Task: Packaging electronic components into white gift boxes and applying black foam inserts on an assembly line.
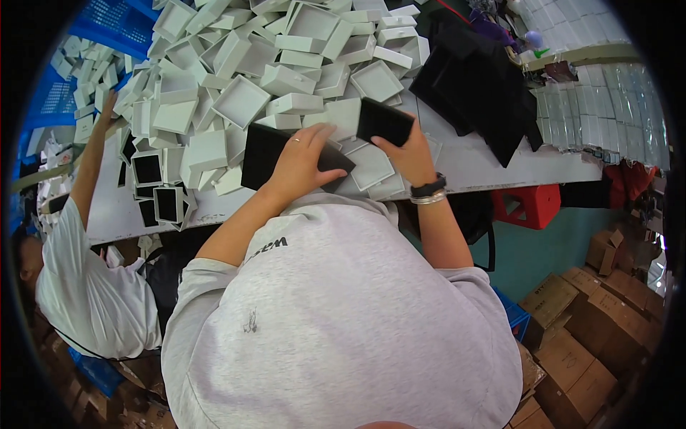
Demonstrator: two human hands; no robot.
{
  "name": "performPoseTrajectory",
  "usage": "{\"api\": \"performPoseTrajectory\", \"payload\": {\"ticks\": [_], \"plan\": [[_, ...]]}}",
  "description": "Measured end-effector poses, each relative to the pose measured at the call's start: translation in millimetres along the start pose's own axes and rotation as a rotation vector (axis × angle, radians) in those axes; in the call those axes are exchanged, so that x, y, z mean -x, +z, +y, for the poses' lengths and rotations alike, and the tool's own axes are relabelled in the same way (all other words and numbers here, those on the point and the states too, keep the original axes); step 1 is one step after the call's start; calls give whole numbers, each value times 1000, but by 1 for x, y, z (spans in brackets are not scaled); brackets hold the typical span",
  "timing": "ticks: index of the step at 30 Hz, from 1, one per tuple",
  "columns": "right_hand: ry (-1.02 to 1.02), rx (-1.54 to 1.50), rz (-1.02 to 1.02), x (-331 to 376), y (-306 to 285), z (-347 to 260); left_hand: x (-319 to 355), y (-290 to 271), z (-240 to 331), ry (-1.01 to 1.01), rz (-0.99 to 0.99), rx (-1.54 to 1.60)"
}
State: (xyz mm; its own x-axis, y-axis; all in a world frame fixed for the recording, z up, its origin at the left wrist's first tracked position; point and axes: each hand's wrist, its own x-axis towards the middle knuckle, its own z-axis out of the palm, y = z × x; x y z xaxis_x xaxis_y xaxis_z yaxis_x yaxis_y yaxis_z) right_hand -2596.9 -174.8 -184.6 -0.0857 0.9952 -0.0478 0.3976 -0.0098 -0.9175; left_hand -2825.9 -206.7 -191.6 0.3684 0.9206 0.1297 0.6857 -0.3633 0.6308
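My left hand (304, 161) lies over dark flat pads at the table's near edge, thumb spread away from the stretched fingers. A black pad (263, 154) shows to the left of it, and a dark grey one (336, 166) sticks out under its thumb. My right hand (409, 149) grips a small black rectangular pad (382, 121) by its right end, thumb on the near edge. What its other fingers do beneath is partly hidden. Shallow white box trays (243, 101) are heaped just beyond both hands. One white tray (369, 166) lies between them.
Some white boxes with black linings (148, 170) stand at the left. Black sheets (475, 86) are piled right, near wrapped white stacks (586, 107). A co-worker (96, 279) reaches in at left, near blue crates (107, 28). A red stool (527, 204) and cardboard boxes (572, 365) are right.
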Motion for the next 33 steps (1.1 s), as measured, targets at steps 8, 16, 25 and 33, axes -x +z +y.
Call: {"api": "performPoseTrajectory", "payload": {"ticks": [8, 16, 25, 33], "plan": [[137, 563, -211, 31, -1, 44, 2, 27, -20, -54, -260, -71], [-66, 753, -59, 41, 23, 29, 15, -13, -11, 51, 208, 75], [-300, 734, -336, 26, 52, 44, 36, 23, -55, 433, -264, -299], [159, -136, -140, 10, 34, 52, 19, -8, -18, -36, -81, 279]]}}
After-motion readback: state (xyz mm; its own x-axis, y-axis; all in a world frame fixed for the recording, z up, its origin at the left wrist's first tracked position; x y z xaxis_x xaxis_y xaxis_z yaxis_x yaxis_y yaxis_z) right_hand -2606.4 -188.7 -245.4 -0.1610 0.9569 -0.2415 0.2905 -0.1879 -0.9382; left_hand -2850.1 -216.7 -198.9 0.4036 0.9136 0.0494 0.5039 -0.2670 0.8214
